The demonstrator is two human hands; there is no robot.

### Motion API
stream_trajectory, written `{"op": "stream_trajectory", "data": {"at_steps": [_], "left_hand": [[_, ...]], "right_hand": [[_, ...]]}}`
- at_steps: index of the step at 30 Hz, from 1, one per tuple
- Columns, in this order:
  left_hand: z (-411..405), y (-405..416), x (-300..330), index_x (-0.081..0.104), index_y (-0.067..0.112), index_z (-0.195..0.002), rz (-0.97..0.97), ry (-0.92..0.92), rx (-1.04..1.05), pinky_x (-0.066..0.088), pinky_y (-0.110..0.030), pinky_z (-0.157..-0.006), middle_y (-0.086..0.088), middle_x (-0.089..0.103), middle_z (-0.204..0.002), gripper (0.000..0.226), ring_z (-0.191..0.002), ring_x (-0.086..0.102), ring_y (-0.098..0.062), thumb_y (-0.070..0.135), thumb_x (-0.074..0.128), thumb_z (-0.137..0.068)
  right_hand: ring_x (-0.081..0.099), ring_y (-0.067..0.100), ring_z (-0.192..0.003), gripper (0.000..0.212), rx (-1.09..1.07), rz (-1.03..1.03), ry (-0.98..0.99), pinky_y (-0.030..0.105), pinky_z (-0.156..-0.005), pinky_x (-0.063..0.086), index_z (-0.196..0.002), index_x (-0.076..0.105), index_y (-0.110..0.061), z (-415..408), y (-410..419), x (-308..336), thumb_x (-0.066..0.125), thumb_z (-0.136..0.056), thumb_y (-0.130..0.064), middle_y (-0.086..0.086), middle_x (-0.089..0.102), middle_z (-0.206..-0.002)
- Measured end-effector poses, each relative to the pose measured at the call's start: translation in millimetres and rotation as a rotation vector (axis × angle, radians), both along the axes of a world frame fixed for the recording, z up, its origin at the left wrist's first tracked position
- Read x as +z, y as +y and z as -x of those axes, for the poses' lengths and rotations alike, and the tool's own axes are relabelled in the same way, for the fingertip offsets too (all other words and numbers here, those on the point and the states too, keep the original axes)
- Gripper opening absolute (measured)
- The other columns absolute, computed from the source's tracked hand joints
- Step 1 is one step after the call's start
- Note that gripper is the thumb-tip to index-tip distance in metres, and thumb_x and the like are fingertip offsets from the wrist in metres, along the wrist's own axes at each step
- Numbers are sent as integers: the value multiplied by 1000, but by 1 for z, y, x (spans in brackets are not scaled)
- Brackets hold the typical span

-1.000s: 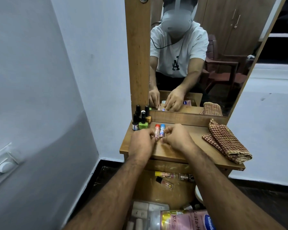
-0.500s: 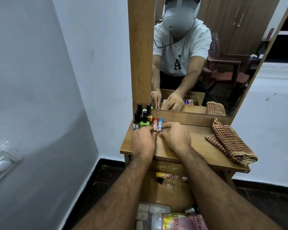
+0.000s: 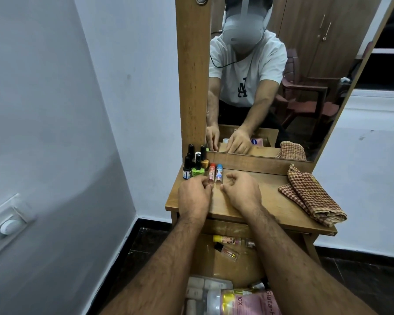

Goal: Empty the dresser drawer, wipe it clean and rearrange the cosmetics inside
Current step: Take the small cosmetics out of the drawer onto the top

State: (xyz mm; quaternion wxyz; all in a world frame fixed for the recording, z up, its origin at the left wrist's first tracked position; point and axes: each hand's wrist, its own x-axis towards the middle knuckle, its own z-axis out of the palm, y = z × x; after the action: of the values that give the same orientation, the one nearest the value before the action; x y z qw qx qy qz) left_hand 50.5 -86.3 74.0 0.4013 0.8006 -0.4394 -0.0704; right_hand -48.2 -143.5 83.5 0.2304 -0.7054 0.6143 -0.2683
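Two small tubes stand side by side on the dresser top (image 3: 271,201), one with a red cap (image 3: 211,172) and one with a blue cap (image 3: 219,172). They stand right of a cluster of nail polish bottles (image 3: 195,163). My left hand (image 3: 194,194) and my right hand (image 3: 241,191) rest on the top just in front of the tubes. Their fingers are loosely curled and hold nothing. Below my arms the drawer (image 3: 209,264) is pulled out. In it lie a yellow-capped tube (image 3: 228,239), a small black-capped bottle (image 3: 226,250), a pink bottle (image 3: 248,301) and a clear plastic case (image 3: 199,289).
A folded checked cloth (image 3: 309,194) lies on the right side of the dresser top. The mirror (image 3: 282,87) rises behind, with a wooden post (image 3: 192,76) at its left. A wall with a switch plate (image 3: 8,223) is close on the left.
Both hands moved the two tubes back beside the nail polish bottles, then let go and drew back a little toward me.
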Motion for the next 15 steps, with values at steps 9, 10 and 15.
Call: {"op": "stream_trajectory", "data": {"at_steps": [9,10,15], "left_hand": [[20,45,-6,71,21,-118,163,15,-119,55,-26,-87,6,72,-110,25,-97,64,-6,30,64,-95],[23,54,-11,72,21,-115,193,9,-152,55,-27,-86,7,72,-107,23,-95,63,-4,30,63,-95],[33,88,-29,76,22,-103,169,6,-252,51,-16,-70,11,73,-91,15,-73,59,2,29,65,-94]], "right_hand": [[66,13,-86,26,67,80,-372,40,-82,59,-115,71,-16,33,23,-8,71,-89,-18,-5,69,-91],[66,12,-84,21,59,139,-398,39,-78,59,-111,72,-16,39,30,-11,69,-90,-20,-5,70,-87],[61,9,-64,10,41,369,-477,33,-60,53,-83,72,-16,77,71,-30,67,-91,-17,-7,66,-68]]}}
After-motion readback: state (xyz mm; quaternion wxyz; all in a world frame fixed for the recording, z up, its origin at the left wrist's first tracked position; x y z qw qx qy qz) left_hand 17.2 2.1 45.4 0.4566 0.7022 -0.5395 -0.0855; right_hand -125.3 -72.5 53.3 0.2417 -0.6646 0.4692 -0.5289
